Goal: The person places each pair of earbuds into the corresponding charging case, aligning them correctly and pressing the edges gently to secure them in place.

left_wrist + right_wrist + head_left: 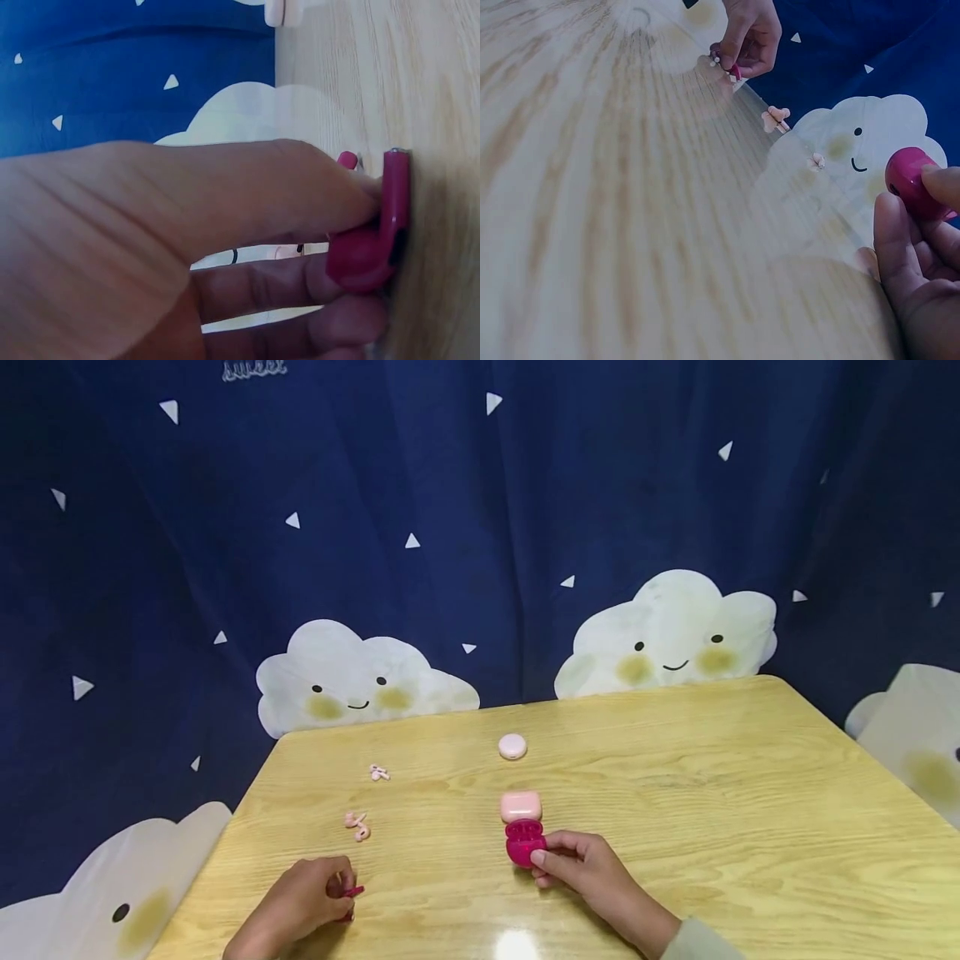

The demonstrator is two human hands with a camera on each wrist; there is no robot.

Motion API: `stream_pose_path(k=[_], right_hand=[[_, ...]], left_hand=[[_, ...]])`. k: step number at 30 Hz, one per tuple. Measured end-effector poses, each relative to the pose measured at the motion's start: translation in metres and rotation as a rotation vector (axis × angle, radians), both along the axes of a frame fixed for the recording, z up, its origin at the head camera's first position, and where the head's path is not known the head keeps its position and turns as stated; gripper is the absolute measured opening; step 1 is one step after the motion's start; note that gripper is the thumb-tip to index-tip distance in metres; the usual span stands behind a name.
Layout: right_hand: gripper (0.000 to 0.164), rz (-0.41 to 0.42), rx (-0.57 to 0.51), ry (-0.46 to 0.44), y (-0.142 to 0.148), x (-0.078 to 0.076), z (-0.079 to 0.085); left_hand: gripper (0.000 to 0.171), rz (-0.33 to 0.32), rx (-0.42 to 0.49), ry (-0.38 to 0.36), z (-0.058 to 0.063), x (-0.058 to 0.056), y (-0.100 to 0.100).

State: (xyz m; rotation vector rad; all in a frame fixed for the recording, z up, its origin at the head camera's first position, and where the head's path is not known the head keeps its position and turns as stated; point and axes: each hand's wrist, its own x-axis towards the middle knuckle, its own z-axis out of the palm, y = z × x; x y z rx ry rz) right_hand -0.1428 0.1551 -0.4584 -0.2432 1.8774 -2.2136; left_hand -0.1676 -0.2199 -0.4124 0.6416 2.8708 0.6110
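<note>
In the head view my right hand point(581, 864) holds a magenta earbud case point(525, 852) by its right side, its lid raised. The right wrist view shows the same case point(911, 180) gripped between thumb and fingers. On the left, my left hand point(303, 897) is low at the tabletop, pinching a magenta earbud point(362, 255) between thumb and fingers. A second magenta stem point(346, 160) shows just behind the thumb; the rest of it is hidden. The case overlaps a pale pink rectangular case point(521, 805) in the head view.
A round pale pink case point(512, 746) lies farther back on the wooden table point(675, 777). Left of the cases are a pair of light pink earbuds point(360, 827) and a paler pair point(379, 772). A dark blue curtain point(450, 468) with clouds hangs behind the table's back edge.
</note>
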Motion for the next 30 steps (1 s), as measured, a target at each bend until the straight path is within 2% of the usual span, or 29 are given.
stream_pose_path(k=[5,9,12,16,20,26,30], right_hand=[[0.036,0.013,-0.011,0.001,0.001,0.002,-0.001],[0.036,0.037,-0.017,0.004,0.001,0.002,-0.003],[0.036,0.027,-0.027,0.014,0.002,0.0,-0.004],[0.035,0.022,-0.024,0.01,0.004,0.001,-0.007],[0.034,0.041,-0.025,0.009,0.003,0.003,-0.011],[0.033,0.05,-0.042,0.007,0.001,0.004,-0.009],[0.033,0.038,-0.029,0.02,0.002,0.002,-0.005]], left_hand=[[0.016,-0.002,-0.007,-0.064,-0.001,0.001,0.0],[0.019,-0.009,-0.015,-0.066,-0.002,0.001,-0.002],[0.019,-0.001,-0.013,-0.057,-0.003,-0.001,-0.002],[0.018,-0.004,0.018,-0.112,-0.007,-0.002,-0.001],[0.019,-0.008,0.037,-0.134,-0.011,-0.001,-0.004],[0.02,0.038,0.046,-0.236,-0.011,-0.004,-0.006],[0.021,0.016,0.033,-0.174,-0.009,-0.008,-0.004]])
